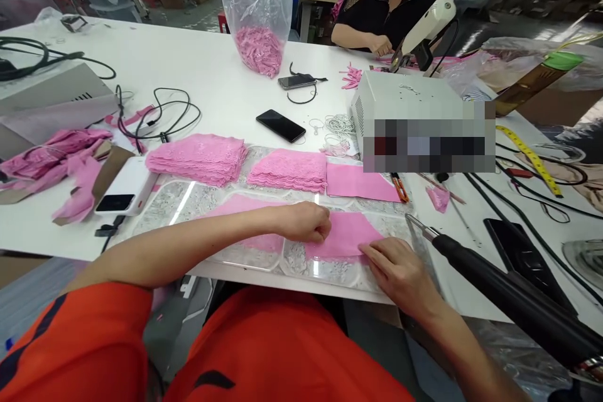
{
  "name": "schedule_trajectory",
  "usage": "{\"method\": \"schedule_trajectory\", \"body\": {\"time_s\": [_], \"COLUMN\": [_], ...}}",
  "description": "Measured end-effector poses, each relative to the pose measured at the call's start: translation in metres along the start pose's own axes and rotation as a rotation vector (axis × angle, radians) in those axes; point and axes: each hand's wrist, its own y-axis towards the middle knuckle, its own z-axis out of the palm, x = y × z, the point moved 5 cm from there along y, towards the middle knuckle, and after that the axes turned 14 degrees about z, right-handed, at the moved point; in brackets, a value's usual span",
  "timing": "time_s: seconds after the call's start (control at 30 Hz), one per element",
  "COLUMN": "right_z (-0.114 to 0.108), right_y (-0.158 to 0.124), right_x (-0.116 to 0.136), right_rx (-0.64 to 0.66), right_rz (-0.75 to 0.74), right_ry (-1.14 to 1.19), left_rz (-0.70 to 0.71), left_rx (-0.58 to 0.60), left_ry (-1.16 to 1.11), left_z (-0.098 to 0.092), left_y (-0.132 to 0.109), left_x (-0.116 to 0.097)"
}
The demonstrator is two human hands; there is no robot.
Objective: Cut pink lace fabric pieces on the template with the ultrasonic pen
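The left hand (304,221) is curled, its fingertips on the left edge of the pink fabric piece (346,233); whether it pinches the cloth I cannot tell. The right hand (399,271) lies open and flat on the piece's near right corner. The piece rests on a clear sheet (245,256) at the table's near edge. Just beyond are two pink lace stacks (198,158). To the right lies a black tool (513,294).

White box (400,97) front — a blur
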Motion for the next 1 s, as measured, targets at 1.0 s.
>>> {"method": "schedule_trajectory", "body": {"time_s": [1.0], "right_z": [-0.016], "right_y": [0.007], "right_x": [0.008], "right_rx": [0.021], "right_rz": [0.071], "right_ry": [0.148], "left_rz": [0.065], "left_rx": [-0.216], "left_ry": [-0.012], "left_z": [0.008], "left_y": [-0.041], "left_x": [-0.016]}}
